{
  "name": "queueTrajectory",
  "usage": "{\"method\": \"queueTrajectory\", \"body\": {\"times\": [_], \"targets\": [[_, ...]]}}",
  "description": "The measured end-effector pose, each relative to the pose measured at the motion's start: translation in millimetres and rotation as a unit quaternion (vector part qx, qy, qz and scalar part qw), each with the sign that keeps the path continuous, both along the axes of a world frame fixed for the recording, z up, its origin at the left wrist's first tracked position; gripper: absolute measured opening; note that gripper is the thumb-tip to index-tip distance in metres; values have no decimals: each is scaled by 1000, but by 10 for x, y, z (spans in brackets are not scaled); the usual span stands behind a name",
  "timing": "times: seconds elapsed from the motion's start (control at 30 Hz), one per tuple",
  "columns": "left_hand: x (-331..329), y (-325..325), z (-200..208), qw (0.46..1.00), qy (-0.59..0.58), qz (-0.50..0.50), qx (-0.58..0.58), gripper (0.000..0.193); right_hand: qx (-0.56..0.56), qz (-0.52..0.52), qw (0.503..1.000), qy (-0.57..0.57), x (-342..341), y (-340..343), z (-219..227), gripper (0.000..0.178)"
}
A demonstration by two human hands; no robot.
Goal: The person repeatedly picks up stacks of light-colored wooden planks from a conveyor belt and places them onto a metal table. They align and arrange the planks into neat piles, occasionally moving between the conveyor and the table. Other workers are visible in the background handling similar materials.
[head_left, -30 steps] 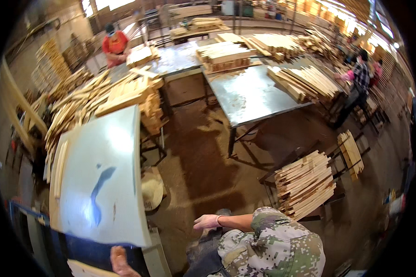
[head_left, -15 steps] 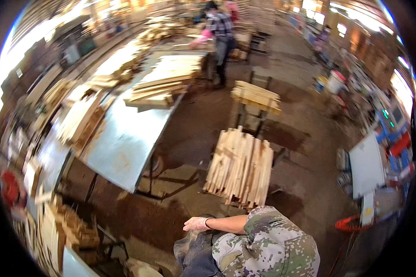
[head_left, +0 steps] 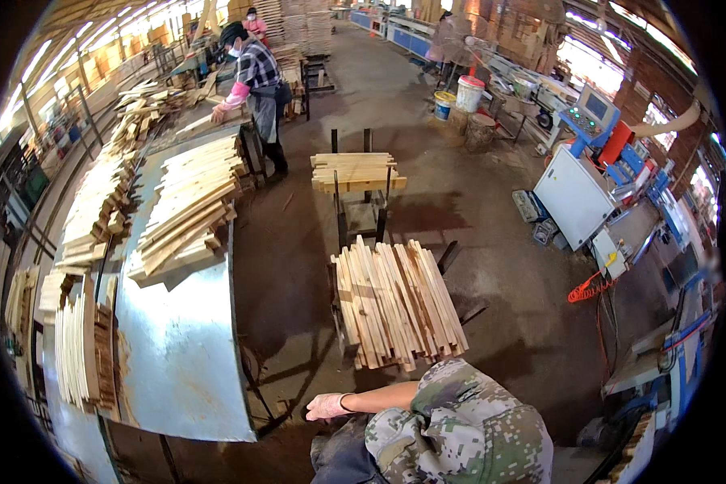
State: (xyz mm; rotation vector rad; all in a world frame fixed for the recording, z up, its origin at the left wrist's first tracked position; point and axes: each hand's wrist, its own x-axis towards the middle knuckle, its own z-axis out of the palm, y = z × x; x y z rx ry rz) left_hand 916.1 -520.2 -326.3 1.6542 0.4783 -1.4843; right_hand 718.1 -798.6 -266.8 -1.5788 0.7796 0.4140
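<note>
My right hand (head_left: pixel 327 406), in a pale pinkish glove, is at the lower middle, its bare forearm coming from a rolled camouflage sleeve (head_left: pixel 460 427) and bent across to the left. Its fingers point left and down; they are too small and blurred to read, and nothing shows in them. Below the hand is dark clothing (head_left: pixel 347 456). My left hand is out of view. Just ahead, a stack of narrow wooden strips (head_left: pixel 399 302) lies on a low stand, nearest to my arm. Left of the hand is a metal-topped table (head_left: pixel 177 355).
Wooden boards (head_left: pixel 189 198) are piled on the table, with more piles (head_left: pixel 97 202) along its left. A second small stack (head_left: pixel 356 169) sits on a rack ahead. A co-worker (head_left: pixel 258 81) stands at the table's far end. A white machine cabinet (head_left: pixel 574 198) and orange coiled hose (head_left: pixel 590 288) are right.
My view has swung to the right and lifted, so the table and stacks sit further left and the machine cabinet shows more fully. The right arm keeps nearly the same bent pose.
</note>
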Motion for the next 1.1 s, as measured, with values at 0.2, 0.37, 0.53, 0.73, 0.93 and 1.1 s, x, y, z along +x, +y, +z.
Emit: {"method": "queueTrajectory", "body": {"times": [0.2,0.37,0.53,0.73,0.93,1.1], "targets": [[1569,-28,-76,999,-43,24,10,38,-58,-67,996,-1,757,-579,124,70],[2140,-566,-271,988,-92,96,-84,45,-17,-78,996,24,900,-932,369,77],[1869,-810,-239,996,20,84,-22,36,-61,-142,987,52,989,-1530,-162,71],[1398,-27,-1266,987,-41,147,51,27,-57,-161,983,60,1335,-2584,-199,77],[1943,-1240,-409,938,-101,331,10,28,-216,-170,949,156,1819,-4600,-48,71],[2959,-3719,603,979,-132,143,-55,25,-494,-279,819,85,2339,-6413,290,104]]}}
